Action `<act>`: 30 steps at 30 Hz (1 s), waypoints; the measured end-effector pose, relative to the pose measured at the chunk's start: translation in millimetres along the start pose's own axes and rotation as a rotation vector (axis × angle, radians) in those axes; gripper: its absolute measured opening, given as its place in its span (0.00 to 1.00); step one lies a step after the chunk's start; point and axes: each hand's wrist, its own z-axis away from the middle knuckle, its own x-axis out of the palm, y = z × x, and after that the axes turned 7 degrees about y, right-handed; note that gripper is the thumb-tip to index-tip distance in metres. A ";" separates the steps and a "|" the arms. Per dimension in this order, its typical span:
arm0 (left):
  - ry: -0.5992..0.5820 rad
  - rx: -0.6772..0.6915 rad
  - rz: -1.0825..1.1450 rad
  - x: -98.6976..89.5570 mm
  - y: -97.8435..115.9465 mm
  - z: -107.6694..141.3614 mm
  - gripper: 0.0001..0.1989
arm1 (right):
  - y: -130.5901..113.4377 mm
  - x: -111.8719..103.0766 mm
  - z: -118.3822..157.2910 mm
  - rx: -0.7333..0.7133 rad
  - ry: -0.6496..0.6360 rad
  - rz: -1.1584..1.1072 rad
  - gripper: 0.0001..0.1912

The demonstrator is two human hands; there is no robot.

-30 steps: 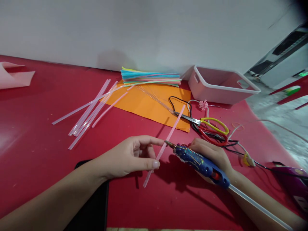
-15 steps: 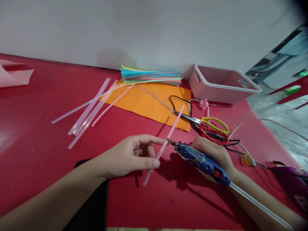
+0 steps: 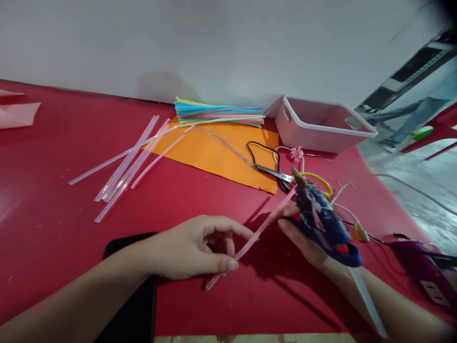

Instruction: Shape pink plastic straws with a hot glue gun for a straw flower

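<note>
A pink strip [image 3: 266,224] slants up to the right, pinched near its lower end between the thumb and fingers of my left hand [image 3: 200,245]. My right hand [image 3: 303,238] is wrapped round a blue glue gun [image 3: 321,219], with its nozzle pointing up and left and a clear glue stick [image 3: 367,300] sticking out of the back. The strip's upper end lies beside the gun and my right fingertips; whether they touch it is unclear. Scissors [image 3: 278,174] with yellow handles lie behind the gun, partly hidden by it.
Translucent pink strips [image 3: 124,166] lie at the left. Coloured pipe cleaners [image 3: 217,113] rest at the back by an orange sheet [image 3: 214,152]. A pink bin [image 3: 321,133], a pink flower piece [image 3: 296,153], cables and a purple power strip [image 3: 421,267] are at the right. A black object [image 3: 139,305] lies under my left forearm.
My right hand has turned the glue gun more upright and moved it right, away from the strip's middle. The strip has tilted lower to the right. My left hand has dropped slightly.
</note>
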 end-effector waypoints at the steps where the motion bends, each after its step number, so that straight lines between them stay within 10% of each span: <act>1: 0.007 0.006 -0.044 1.1 1.1 0.0 0.19 | -1.0 1.6 0.0 0.010 -0.034 0.000 0.06; 14: -0.169 -0.043 0.094 1.7 -5.7 1.8 0.22 | -11.9 11.7 4.0 -0.147 -0.132 -0.039 0.08; 30: -0.045 0.048 -0.057 4.5 4.0 -0.6 0.14 | -13.6 19.5 11.7 -0.139 -0.110 -0.019 0.09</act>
